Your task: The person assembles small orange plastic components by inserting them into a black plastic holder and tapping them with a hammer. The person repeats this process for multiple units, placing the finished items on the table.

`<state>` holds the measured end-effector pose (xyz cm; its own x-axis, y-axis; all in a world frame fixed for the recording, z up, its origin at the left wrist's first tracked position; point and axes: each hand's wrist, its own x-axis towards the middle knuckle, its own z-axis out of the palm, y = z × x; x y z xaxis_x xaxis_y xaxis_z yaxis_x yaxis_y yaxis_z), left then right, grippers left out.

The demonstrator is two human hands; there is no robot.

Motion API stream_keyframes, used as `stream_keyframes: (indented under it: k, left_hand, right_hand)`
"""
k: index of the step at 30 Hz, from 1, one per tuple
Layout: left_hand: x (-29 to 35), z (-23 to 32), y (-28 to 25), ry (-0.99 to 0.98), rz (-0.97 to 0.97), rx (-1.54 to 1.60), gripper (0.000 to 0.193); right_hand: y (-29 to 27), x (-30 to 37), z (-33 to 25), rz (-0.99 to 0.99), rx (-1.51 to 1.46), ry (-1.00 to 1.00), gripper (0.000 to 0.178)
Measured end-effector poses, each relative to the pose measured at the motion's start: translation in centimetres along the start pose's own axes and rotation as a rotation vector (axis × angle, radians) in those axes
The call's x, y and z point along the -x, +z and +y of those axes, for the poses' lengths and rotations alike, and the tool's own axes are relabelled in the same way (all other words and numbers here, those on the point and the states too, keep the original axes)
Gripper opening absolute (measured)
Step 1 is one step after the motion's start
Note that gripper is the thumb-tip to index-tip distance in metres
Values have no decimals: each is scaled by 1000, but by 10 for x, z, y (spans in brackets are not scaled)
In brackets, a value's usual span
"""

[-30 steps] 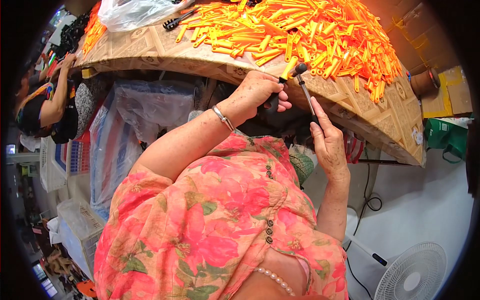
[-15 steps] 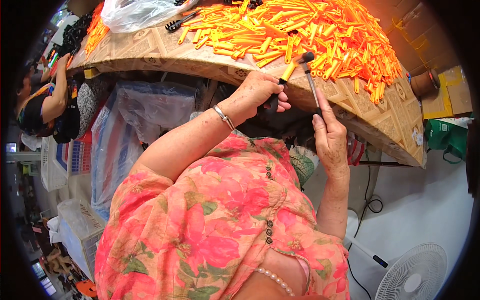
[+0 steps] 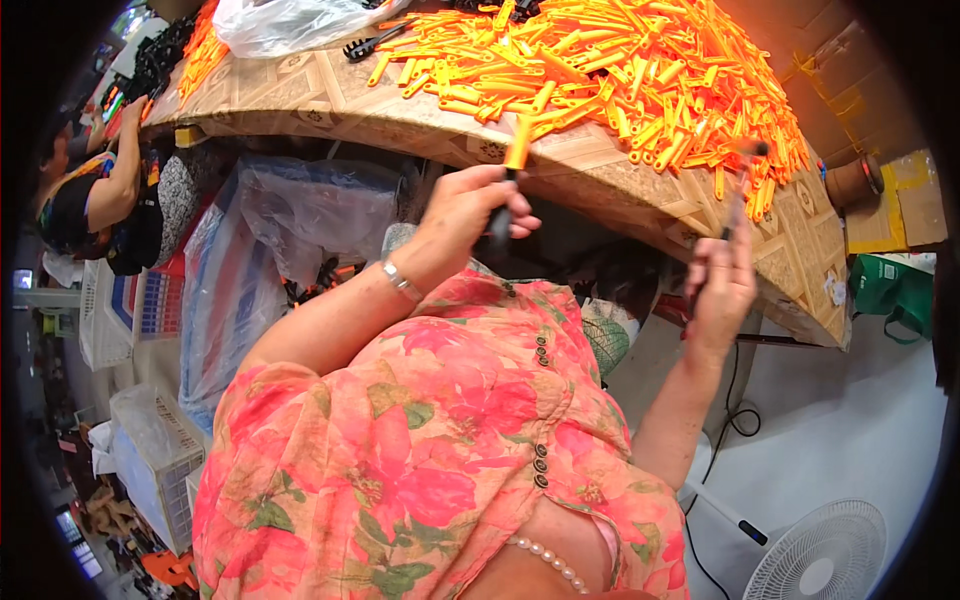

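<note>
My left hand (image 3: 468, 212) is closed around a utensil with a slim orange handle (image 3: 518, 146) pointing up past the table edge. Below the fingers hangs the utensil's black part (image 3: 500, 228), its shape blurred. My right hand (image 3: 722, 290) grips a small hammer (image 3: 739, 195) by its dark handle. The hammer stands upright in front of the table's right part, its metal shaft and dark head smeared by motion. A wide gap separates the two hands. Beyond them, a large heap of orange handles (image 3: 640, 75) covers the table.
The patterned tabletop (image 3: 300, 90) curves across ahead. On it lie a black slotted piece (image 3: 370, 44) and a clear plastic bag (image 3: 290, 25). Cardboard boxes (image 3: 915, 200) and a green bag (image 3: 893, 290) stand right, a white fan (image 3: 820, 565) lower right. Another person (image 3: 110, 200) works at left.
My hands have moved apart. The left went left and down with the utensil, its handle now pointing up; the right swung right with the hammer, away from the utensil.
</note>
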<state>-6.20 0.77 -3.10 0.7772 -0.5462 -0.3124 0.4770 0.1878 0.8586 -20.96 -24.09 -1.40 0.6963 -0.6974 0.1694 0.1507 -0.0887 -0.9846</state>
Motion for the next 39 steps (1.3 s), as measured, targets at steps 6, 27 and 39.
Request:
stream_keyframes:
  k: [6,27,39]
  left_hand:
    - [35,4,-109,213,264,-9,25]
    - [2,7,-145,860,640,-787,41]
    - [-145,116,-116,1206,607,-1136,30]
  right_hand:
    - [-112,-77,47,302,352,-122,59]
    - [7,-54,23,-24,844,-579,30]
    - [134,-16,6,-351,757,-658,27]
